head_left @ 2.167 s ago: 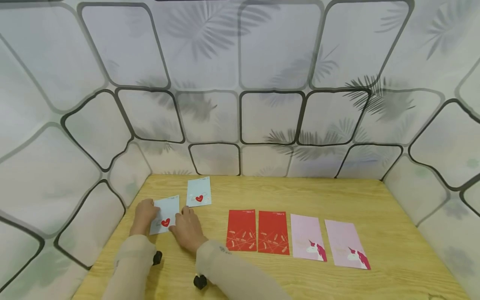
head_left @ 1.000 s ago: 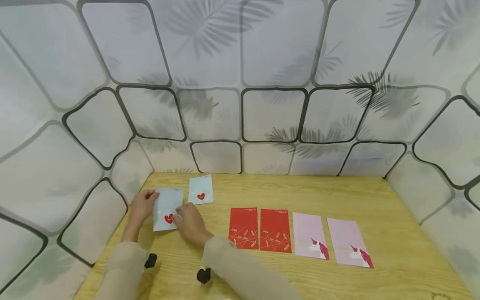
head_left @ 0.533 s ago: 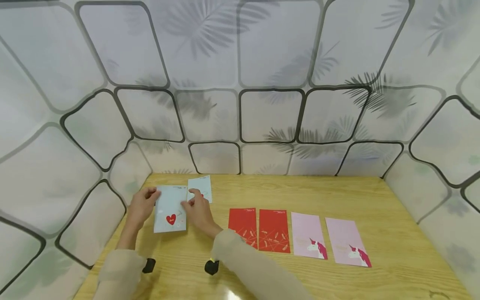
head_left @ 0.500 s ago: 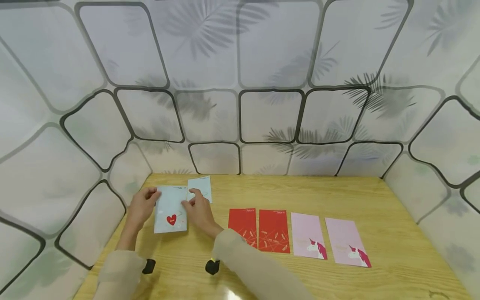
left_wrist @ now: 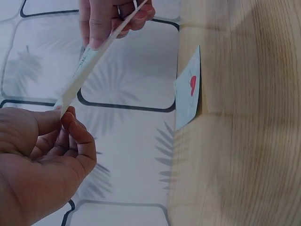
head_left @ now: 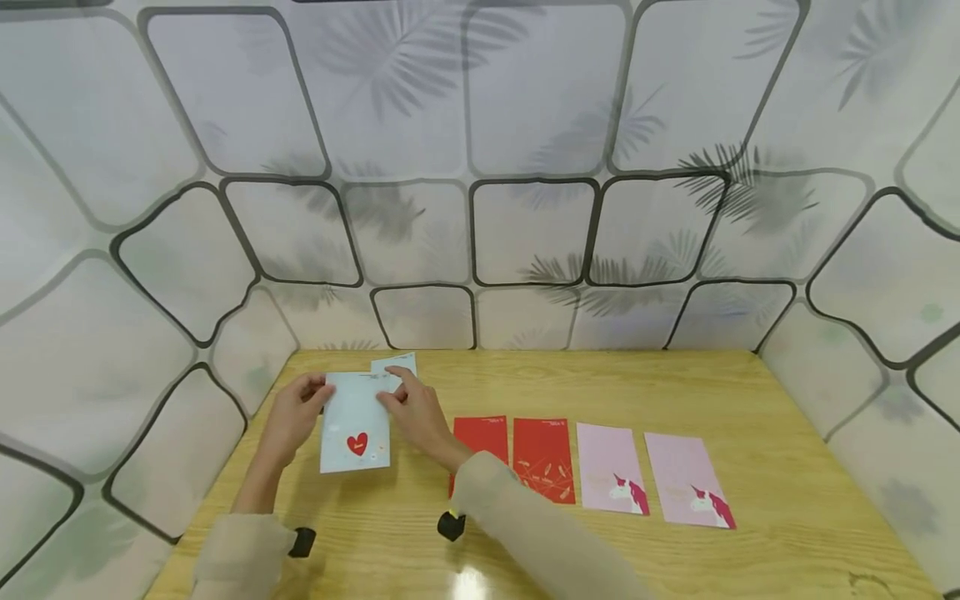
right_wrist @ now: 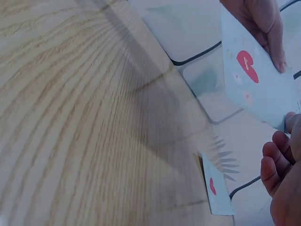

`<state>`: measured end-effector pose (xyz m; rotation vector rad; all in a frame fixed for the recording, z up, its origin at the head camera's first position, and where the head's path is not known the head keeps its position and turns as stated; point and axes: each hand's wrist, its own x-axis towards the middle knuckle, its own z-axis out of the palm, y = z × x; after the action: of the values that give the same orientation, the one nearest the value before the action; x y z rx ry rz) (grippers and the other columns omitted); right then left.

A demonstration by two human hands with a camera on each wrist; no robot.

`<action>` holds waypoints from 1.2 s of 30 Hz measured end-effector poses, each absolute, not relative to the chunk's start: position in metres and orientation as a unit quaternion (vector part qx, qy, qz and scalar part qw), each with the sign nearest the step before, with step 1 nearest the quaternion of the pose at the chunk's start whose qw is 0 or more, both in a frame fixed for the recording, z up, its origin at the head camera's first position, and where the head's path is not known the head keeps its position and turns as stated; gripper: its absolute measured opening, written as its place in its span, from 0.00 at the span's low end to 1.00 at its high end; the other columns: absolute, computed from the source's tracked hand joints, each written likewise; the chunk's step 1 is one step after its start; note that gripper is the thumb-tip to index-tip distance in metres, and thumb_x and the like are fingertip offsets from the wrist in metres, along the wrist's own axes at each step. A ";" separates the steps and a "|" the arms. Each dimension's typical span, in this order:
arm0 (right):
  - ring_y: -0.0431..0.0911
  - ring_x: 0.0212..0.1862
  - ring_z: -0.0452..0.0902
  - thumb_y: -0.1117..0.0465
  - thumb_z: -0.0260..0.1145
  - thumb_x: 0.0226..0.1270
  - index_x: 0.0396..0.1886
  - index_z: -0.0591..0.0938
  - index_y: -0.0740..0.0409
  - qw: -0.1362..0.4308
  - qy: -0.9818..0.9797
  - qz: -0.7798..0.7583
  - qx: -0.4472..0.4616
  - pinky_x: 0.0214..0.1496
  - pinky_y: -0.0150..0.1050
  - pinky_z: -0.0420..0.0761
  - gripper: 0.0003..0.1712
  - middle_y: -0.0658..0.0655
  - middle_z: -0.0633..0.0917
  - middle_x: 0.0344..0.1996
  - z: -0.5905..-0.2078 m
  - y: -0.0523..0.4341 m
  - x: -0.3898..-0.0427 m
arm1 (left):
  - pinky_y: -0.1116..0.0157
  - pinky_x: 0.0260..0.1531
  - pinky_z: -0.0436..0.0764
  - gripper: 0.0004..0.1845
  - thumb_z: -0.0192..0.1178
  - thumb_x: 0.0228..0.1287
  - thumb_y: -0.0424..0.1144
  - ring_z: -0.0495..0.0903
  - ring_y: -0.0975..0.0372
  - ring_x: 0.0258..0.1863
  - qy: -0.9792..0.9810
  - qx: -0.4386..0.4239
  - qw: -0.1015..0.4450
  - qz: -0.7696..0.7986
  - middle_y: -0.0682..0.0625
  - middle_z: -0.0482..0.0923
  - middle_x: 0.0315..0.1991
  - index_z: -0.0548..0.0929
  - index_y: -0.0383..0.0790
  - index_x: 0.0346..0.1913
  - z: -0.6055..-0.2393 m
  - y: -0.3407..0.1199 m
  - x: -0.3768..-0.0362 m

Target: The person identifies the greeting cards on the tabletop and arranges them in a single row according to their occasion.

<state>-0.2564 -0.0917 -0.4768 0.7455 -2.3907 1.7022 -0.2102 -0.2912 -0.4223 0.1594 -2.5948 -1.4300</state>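
Head view: both hands hold one pale blue paper envelope with a red heart [head_left: 356, 423] lifted above the light wooden counter [head_left: 675, 400] near its far left corner. Left hand [head_left: 294, 415] grip: fingers and thumb pinch the envelope's upper left edge. Right hand [head_left: 417, 412] grip: fingertips pinch the upper right edge, with the index finger extended along the top. Left wrist view: the held envelope [left_wrist: 89, 61] appears edge-on as a thin strip spanning from the left hand [left_wrist: 42, 160] to the right hand [left_wrist: 115, 19]. Right wrist view: the printed face with the red heart is visible on the held envelope [right_wrist: 251, 75], the left hand's fingers [right_wrist: 263, 28] wrapping its far edge and the right hand's fingers [right_wrist: 282, 165] at its near corner. A second pale blue heart envelope [head_left: 395, 364] lies flat on the counter just behind the held one, largely covered by it in the head view; both wrist views show it flat at the counter's edge by the wall [left_wrist: 188, 94] [right_wrist: 216, 188]. To the right, two red envelopes [head_left: 546, 457] and two pink unicorn envelopes [head_left: 686, 492] lie in a row on the counter. A patterned white wall panel [head_left: 480, 167] encloses the counter.
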 end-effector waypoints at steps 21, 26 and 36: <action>0.62 0.28 0.82 0.65 0.69 0.73 0.46 0.88 0.65 0.080 -0.760 0.596 0.246 0.25 0.29 0.77 0.08 0.57 0.85 0.25 -0.445 -0.042 -0.259 | 0.73 0.31 0.79 0.17 0.59 0.78 0.39 0.77 0.61 0.34 -0.875 0.045 0.120 -0.467 0.40 0.82 0.41 0.82 0.28 0.57 -0.404 -0.250 -0.209; 0.66 0.30 0.81 0.62 0.69 0.74 0.43 0.90 0.62 0.059 -0.752 0.615 0.230 0.26 0.30 0.78 0.08 0.61 0.85 0.26 -0.439 -0.032 -0.260 | 0.73 0.30 0.79 0.16 0.60 0.77 0.41 0.77 0.61 0.32 -0.873 0.062 0.126 -0.468 0.42 0.82 0.37 0.85 0.29 0.51 -0.403 -0.241 -0.212; 0.54 0.26 0.80 0.61 0.69 0.74 0.41 0.90 0.61 0.027 -0.755 0.622 0.206 0.29 0.36 0.82 0.08 0.64 0.86 0.27 -0.435 -0.013 -0.260 | 0.74 0.29 0.79 0.15 0.62 0.76 0.40 0.77 0.62 0.32 -0.872 0.063 0.117 -0.471 0.41 0.83 0.38 0.85 0.29 0.51 -0.400 -0.227 -0.215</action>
<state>-0.2601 -0.0133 -0.4353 0.6372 -2.3322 1.9212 -0.2155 -0.2266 -0.3998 0.1858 -2.5518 -1.3791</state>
